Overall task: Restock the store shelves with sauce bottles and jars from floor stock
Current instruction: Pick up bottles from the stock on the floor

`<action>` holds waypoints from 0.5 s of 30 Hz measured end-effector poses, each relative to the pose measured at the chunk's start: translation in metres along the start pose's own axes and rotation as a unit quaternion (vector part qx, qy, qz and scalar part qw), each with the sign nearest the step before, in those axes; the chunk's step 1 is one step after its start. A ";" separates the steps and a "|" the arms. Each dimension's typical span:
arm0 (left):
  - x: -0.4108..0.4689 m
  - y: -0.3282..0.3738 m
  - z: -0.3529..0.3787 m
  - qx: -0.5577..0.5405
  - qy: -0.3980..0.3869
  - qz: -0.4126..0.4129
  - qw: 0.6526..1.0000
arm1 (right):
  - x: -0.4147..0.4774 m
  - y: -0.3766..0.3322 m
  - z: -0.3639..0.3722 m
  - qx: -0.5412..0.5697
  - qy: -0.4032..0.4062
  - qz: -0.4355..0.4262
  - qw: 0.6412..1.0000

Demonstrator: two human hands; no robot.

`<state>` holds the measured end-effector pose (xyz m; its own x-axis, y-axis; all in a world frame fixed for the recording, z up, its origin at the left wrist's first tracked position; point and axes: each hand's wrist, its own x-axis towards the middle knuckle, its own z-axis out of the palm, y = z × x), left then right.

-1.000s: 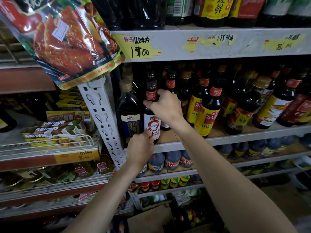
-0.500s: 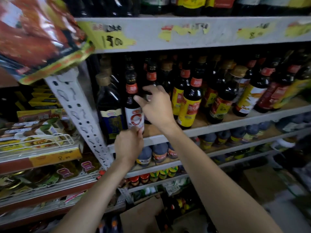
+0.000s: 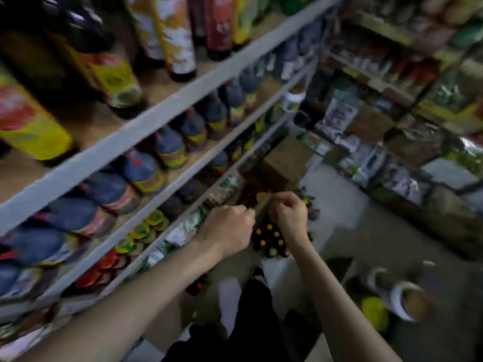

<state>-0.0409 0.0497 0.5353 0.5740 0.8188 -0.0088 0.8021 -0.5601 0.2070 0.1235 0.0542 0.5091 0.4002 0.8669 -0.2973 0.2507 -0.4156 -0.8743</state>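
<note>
**A:** Hand state?

**B:** My left hand (image 3: 230,228) is clenched, knuckles up, nothing visible in it. My right hand (image 3: 290,215) is curled as well. The frame is smeared, so I can't tell if it's around a bottle neck or around nothing.

**A:** Floor stock location?

**B:** A cluster of dark glass bottles with orange-gold caps (image 3: 270,239) stands upright on the pale floor (image 3: 352,231), directly under both hands. The right hand overlaps the top of the cluster, but I can't resolve whether it touches. A brown cardboard box (image 3: 286,158) sits on the floor just beyond the bottles, contents unreadable.

**A:** Shelves?

**B:** The grey metal shelving unit (image 3: 156,113) is on my left with four tiers in view.
- **Top tier:** tall dark bottles with yellow-and-red labels (image 3: 115,84), upright.
- **Second tier:** squat blue-topped jugs with yellow label bands (image 3: 167,148), in a row along the front edge.
- **Third tier:** small jars with yellow and red lids (image 3: 146,226).
- **Lowest tier:** green-and-white packets (image 3: 183,231).

**A:** Anything else down there?

**B:** A white-rimmed round tub (image 3: 396,301) is on my right with something brown in it. A yellow-green object (image 3: 373,313) sits just beside it, too blurred to identify. Silver and blue bags (image 3: 339,113) fill the rack across the aisle. My dark trouser leg (image 3: 256,309) is below the hands.
</note>
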 end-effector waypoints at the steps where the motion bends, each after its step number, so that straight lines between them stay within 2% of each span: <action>1: 0.021 0.006 0.023 -0.016 -0.035 -0.007 0.999 | 0.020 0.031 -0.012 -0.022 0.008 0.042 0.999; 4: 0.080 0.010 0.102 -0.085 -0.140 -0.064 0.984 | 0.073 0.119 -0.032 -0.072 -0.023 0.161 0.984; 7: 0.122 -0.001 0.193 -0.122 -0.245 -0.104 0.956 | 0.121 0.203 -0.030 -0.141 -0.083 0.216 0.963; 10: 0.148 -0.017 0.296 -0.161 -0.303 -0.133 0.930 | 0.167 0.288 -0.007 -0.208 -0.144 0.237 0.938; 15: 0.179 -0.050 0.501 -0.186 -0.330 -0.173 0.909 | 0.243 0.439 0.066 -0.288 -0.234 0.205 0.906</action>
<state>0.1043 0.1614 0.0329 0.3702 0.6153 -0.6960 0.9127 -0.1012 0.3960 0.2724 0.1005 0.0274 0.1796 0.5728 -0.7997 0.6373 -0.6871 -0.3490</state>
